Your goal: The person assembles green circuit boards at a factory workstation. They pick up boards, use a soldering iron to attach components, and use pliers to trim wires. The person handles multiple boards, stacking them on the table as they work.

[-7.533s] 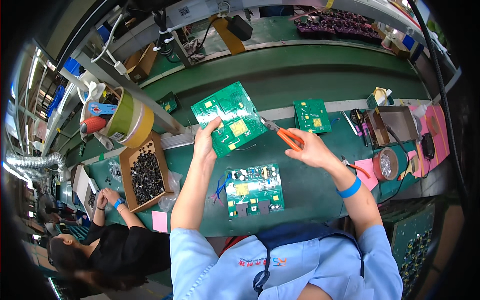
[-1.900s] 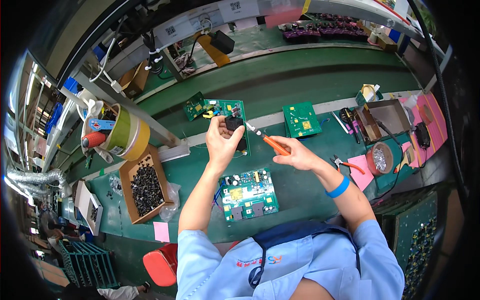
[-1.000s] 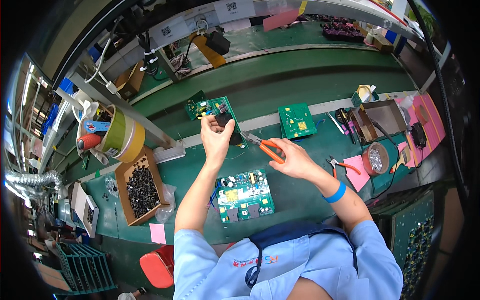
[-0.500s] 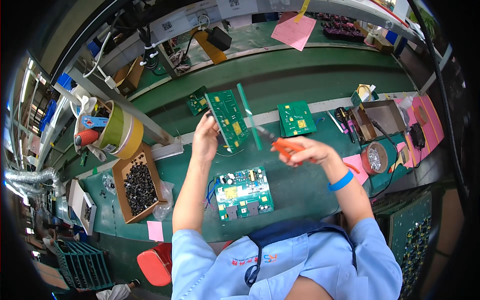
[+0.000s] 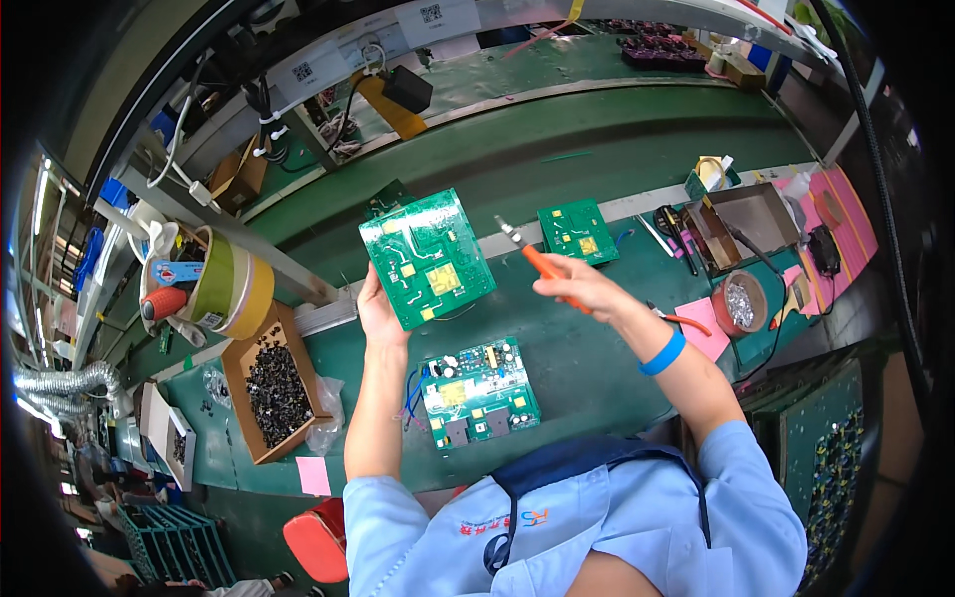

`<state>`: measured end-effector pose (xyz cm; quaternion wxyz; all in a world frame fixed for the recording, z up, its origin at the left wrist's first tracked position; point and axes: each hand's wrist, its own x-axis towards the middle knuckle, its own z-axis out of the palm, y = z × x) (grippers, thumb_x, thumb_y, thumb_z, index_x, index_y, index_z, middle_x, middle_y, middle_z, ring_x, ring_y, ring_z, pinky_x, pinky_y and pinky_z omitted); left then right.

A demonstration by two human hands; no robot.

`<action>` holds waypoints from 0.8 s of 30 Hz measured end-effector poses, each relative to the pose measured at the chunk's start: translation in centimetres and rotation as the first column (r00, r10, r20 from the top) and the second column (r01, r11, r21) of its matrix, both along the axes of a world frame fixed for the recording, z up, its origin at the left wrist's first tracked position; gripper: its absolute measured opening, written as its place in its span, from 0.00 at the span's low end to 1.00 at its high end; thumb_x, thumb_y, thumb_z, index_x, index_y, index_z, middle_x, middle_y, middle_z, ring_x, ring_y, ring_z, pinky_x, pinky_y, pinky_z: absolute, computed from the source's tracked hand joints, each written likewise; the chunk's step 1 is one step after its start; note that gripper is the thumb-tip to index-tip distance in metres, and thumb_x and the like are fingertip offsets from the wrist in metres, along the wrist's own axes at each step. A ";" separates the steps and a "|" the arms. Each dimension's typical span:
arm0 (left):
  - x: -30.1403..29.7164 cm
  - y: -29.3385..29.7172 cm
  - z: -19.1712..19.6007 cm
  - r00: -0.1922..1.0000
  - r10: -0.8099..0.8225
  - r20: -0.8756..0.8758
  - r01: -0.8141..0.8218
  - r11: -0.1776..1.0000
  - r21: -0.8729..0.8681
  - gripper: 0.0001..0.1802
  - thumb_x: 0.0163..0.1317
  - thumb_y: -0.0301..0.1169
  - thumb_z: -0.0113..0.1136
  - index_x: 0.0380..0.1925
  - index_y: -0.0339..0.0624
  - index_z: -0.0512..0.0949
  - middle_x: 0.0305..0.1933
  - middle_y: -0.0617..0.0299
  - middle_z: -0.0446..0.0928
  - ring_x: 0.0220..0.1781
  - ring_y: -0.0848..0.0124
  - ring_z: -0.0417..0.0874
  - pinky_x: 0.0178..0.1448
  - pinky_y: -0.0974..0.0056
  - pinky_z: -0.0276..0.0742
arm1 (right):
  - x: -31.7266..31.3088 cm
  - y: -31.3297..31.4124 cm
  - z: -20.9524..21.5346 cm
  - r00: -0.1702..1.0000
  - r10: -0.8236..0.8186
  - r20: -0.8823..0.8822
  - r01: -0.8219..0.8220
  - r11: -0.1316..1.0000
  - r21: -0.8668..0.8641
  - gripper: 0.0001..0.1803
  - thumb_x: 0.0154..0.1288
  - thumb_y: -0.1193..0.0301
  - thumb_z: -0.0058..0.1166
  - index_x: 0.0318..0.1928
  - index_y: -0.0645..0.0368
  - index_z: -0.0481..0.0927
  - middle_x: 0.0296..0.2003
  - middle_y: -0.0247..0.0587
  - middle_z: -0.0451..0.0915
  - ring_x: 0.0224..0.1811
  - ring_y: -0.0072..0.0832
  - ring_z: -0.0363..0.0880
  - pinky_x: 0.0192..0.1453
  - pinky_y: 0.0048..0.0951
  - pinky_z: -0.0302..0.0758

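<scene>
My left hand [image 5: 380,313] grips a green circuit board [image 5: 428,261] by its lower left edge, with the flat solder side and its yellow patches facing me. In my right hand [image 5: 585,286] is a pair of orange-handled pliers [image 5: 542,263], the metal jaws pointing up and left, apart from the board. Below the held board, another circuit board [image 5: 482,393] lies on the green bench, component side up, blue wires at its left. Two more boards lie beyond my hands: a board [image 5: 579,231] behind the pliers and a partly hidden board [image 5: 388,199].
A cardboard box [image 5: 264,393] of small black parts stands left, below a yellow-green bucket [image 5: 234,289]. At right are an open cardboard tray [image 5: 751,219], a round tub of metal bits [image 5: 741,301] and red-handled pliers [image 5: 686,322]. A thin green strip [image 5: 567,156] lies at the back.
The held board has turned to face me more fully. The green strip by the pliers has left the board and lies at the back. The pliers now point up-left with nothing in their jaws.
</scene>
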<state>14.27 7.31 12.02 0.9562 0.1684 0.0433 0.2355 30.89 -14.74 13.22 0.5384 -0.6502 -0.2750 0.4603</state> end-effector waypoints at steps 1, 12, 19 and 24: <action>0.1 -0.2 0.3 1.000 -0.005 0.004 0.005 1.000 -0.004 0.19 0.61 0.39 0.34 0.47 0.41 0.66 0.51 0.55 0.66 0.53 0.58 0.65 0.56 0.50 0.58 | -0.4 0.1 -0.1 0.999 0.043 -0.011 -0.043 0.999 0.000 0.36 0.45 0.60 0.57 0.55 0.58 0.59 0.36 0.33 0.70 0.36 0.17 0.66 0.36 0.19 0.61; -0.3 -0.1 0.3 0.999 -0.004 0.041 0.005 0.999 -0.032 0.20 0.60 0.40 0.35 0.46 0.40 0.67 0.51 0.55 0.66 0.53 0.57 0.65 0.57 0.50 0.57 | -2.5 -0.3 -1.0 0.982 0.165 -0.087 -0.162 0.986 0.038 0.34 0.47 0.64 0.55 0.55 0.62 0.58 0.37 0.33 0.70 0.35 0.17 0.65 0.35 0.19 0.61; -0.4 0.4 -0.3 0.999 0.030 0.042 -0.029 0.999 -0.020 0.20 0.60 0.41 0.36 0.45 0.40 0.67 0.50 0.55 0.67 0.51 0.59 0.66 0.56 0.51 0.58 | -2.9 -0.5 -0.7 0.984 0.178 0.016 -0.178 0.984 0.024 0.34 0.47 0.63 0.55 0.54 0.61 0.59 0.35 0.34 0.71 0.35 0.20 0.66 0.35 0.23 0.63; 0.1 -1.2 1.3 0.992 0.103 -0.079 -0.088 0.981 0.175 0.23 0.59 0.46 0.37 0.45 0.40 0.65 0.47 0.57 0.69 0.47 0.63 0.70 0.51 0.57 0.66 | -3.1 -0.3 -1.4 0.922 0.132 0.364 -0.122 0.991 -0.051 0.35 0.45 0.62 0.55 0.53 0.61 0.59 0.36 0.45 0.71 0.39 0.35 0.70 0.43 0.32 0.66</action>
